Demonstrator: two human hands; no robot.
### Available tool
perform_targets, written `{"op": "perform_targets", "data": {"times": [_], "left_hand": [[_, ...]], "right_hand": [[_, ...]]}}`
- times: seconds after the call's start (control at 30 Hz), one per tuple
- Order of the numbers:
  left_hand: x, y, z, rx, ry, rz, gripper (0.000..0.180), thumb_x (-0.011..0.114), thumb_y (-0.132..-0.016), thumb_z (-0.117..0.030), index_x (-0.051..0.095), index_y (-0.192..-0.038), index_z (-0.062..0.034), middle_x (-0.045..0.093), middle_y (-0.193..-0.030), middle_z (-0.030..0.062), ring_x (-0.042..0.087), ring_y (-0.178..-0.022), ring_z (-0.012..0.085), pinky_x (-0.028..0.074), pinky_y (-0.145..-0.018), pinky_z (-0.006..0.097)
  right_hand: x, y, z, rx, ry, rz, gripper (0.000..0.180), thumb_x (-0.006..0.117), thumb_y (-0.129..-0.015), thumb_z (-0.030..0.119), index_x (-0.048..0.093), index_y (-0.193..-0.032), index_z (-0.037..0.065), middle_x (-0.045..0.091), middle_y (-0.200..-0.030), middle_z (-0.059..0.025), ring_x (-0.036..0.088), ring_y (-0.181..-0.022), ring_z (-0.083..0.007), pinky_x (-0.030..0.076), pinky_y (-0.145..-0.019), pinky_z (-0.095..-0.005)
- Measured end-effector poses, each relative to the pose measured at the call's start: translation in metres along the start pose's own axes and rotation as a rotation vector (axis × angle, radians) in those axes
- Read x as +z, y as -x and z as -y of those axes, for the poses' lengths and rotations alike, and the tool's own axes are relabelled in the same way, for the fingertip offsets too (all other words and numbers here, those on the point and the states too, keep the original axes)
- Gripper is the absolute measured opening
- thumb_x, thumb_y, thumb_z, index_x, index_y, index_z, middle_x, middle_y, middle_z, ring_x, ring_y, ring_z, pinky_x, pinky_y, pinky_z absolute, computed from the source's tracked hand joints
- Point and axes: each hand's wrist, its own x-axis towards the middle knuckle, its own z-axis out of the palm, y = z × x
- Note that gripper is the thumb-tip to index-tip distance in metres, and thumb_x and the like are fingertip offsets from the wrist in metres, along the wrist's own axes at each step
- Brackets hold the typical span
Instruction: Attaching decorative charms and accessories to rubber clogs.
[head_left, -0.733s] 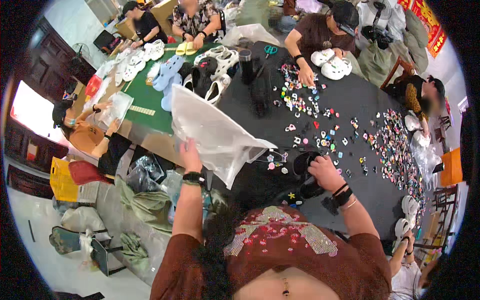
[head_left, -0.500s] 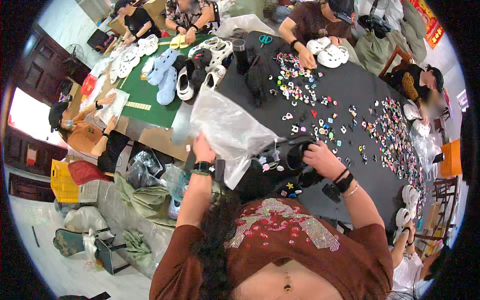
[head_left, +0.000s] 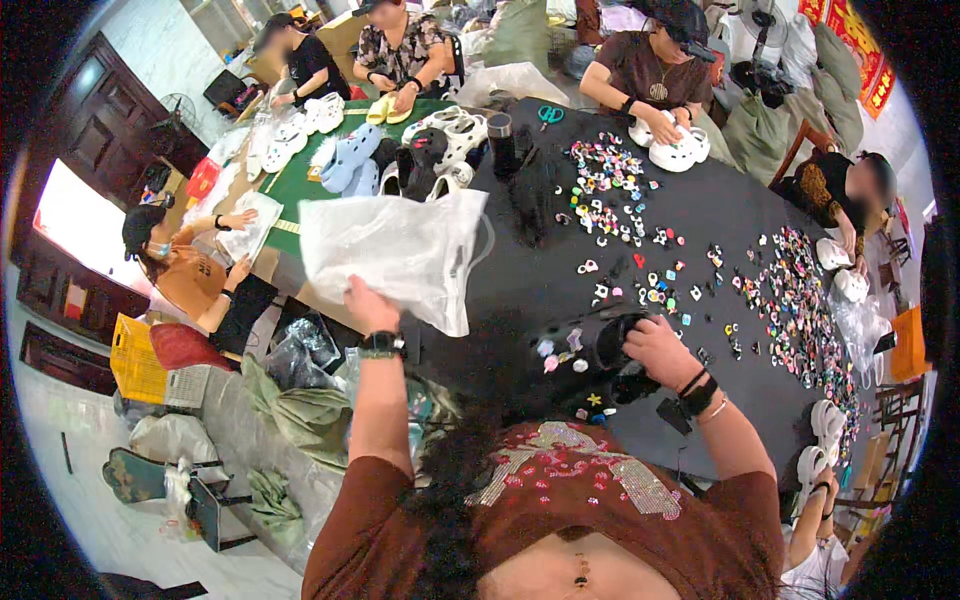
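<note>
Fingers [head_left: 356, 289] of the left hand [head_left: 372, 310] grip a white bag [head_left: 385, 240] near its lower edge; the bag is held up over the table [head_left: 530, 270]. The right hand [head_left: 656, 345] is closed on the rim of a black shoe [head_left: 612, 343] at the table's near side. Charms [head_left: 550, 364] show left of that hand; whether they sit on the shoe cannot be told. A black cup [head_left: 501, 142] stands near teal scissors [head_left: 550, 115] farther off.

Charms [head_left: 802, 292] (colourful) on black tabletop [head_left: 540, 278]
</note>
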Motion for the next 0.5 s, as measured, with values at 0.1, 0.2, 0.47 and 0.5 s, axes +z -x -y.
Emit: {"op": "perform_targets", "data": {"times": [0.1, 0.2, 0.47, 0.5], "left_hand": [[-0.014, 0.017, 0.014, -0.070, -0.261, -0.160, 0.050, 0.050, -0.090, -0.039, 0.039, -0.120, -0.0012, 0.056, -0.099, 0.0144, 0.058, -0.078, 0.0270, 0.050, -0.065, 0.038], [-0.067, 0.022, 0.053, -0.214, -0.264, -0.063, 0.048, 0.052, -0.088, -0.039, 0.043, -0.117, -0.0018, 0.056, -0.092, 0.0122, 0.056, -0.070, 0.0239, 0.046, -0.052, 0.035], [-0.094, 0.108, 0.129, -0.400, -0.865, 0.804, 0.058, 0.066, -0.074, -0.025, 0.043, -0.120, 0.0000, 0.055, -0.095, 0.0202, 0.056, -0.082, 0.0326, 0.046, -0.070, 0.048], [-0.071, 0.122, 0.117, -0.669, -0.858, 0.718, 0.068, 0.072, -0.067, -0.023, 0.042, -0.123, 0.0001, 0.056, -0.101, 0.0232, 0.054, -0.091, 0.0366, 0.044, -0.080, 0.050]], "right_hand": [[0.008, 0.029, -0.014, 0.236, -0.071, -0.001, 0.013, 0.057, -0.064, 0.008, 0.055, -0.076, 0.011, 0.052, -0.081, -0.0027, 0.049, -0.086, -0.0241, 0.041, -0.077, -0.0385], [0.003, 0.034, -0.019, 0.403, -0.194, -0.087, 0.022, 0.062, -0.059, 0.004, 0.054, -0.079, 0.004, 0.052, -0.084, -0.0102, 0.049, -0.085, -0.0319, 0.042, -0.075, -0.0419], [0.024, -0.017, 0.020, 0.686, -0.390, -0.080, 0.031, 0.067, -0.069, 0.017, 0.052, -0.089, -0.001, 0.057, -0.087, -0.0225, 0.055, -0.084, -0.0396, 0.046, -0.074, -0.0462], [0.034, -0.018, 0.028, 0.729, -0.411, -0.031, 0.031, 0.066, -0.069, 0.018, 0.052, -0.090, -0.001, 0.059, -0.085, -0.0219, 0.057, -0.082, -0.0395, 0.047, -0.072, -0.0457]]}}
